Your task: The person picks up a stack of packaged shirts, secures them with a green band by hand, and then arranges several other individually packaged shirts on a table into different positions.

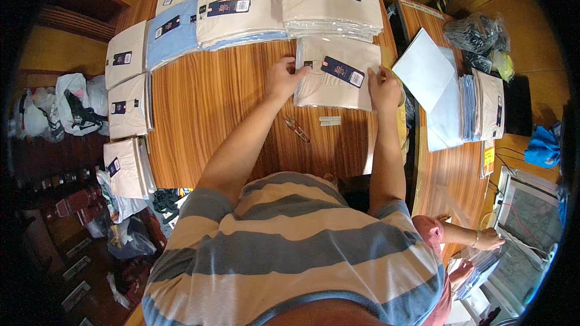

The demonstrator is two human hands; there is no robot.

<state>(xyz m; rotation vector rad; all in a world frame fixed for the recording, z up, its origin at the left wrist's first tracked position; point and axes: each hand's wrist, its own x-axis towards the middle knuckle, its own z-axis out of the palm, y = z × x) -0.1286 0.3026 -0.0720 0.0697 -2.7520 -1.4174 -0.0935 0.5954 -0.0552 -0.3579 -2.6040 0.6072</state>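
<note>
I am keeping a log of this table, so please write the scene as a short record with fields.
Left hand: thumb on the left edge of a beige packaged garment
Right hand: at the same garment's right edge
Tag: dark blue, on that garment
Nearer the person: small snips, white strip
Beyond: beige packet stack
Surface: striped wooden table
Lower right: another person's hand

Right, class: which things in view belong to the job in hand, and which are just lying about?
Seemingly job: beige packaged garment, held by left hand and right hand; packaged garment stacks; perhaps snips.
Seemingly lying about: white plastic bags; blue bundle.
</note>
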